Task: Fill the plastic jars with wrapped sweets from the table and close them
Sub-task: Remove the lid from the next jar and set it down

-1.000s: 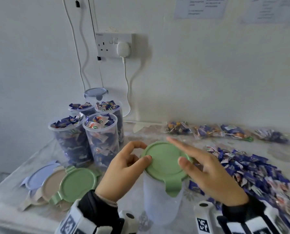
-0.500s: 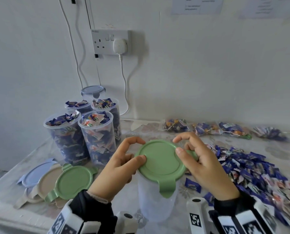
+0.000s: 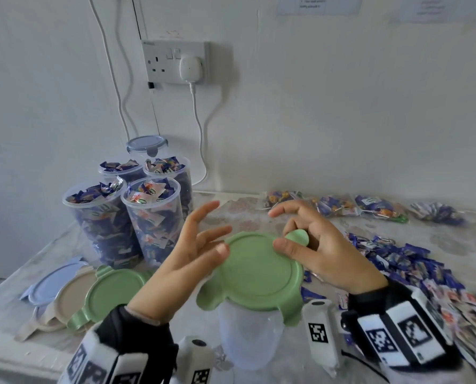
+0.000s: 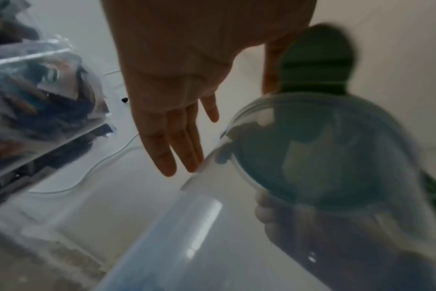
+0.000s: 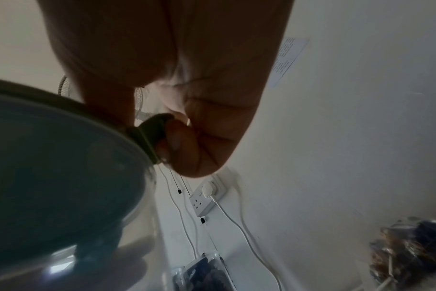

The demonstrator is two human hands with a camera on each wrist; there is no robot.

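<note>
Four filled jars [image 3: 126, 217] crowd the counter [image 3: 453, 239] at back left, tight together, with loose lids [image 3: 92, 292] spread in front of them. A heap of wrapped sweets [image 3: 425, 273] covers the right side. Between them stands the clear jar [image 3: 247, 336]; bare counter lies open behind it toward the wall.

Four open jars full of sweets [image 3: 126, 217] are counted left of the grip, one closed jar [image 3: 147, 145] behind them, three loose lids [image 3: 92, 292], and one empty jar [image 3: 249, 333] under it.
</note>
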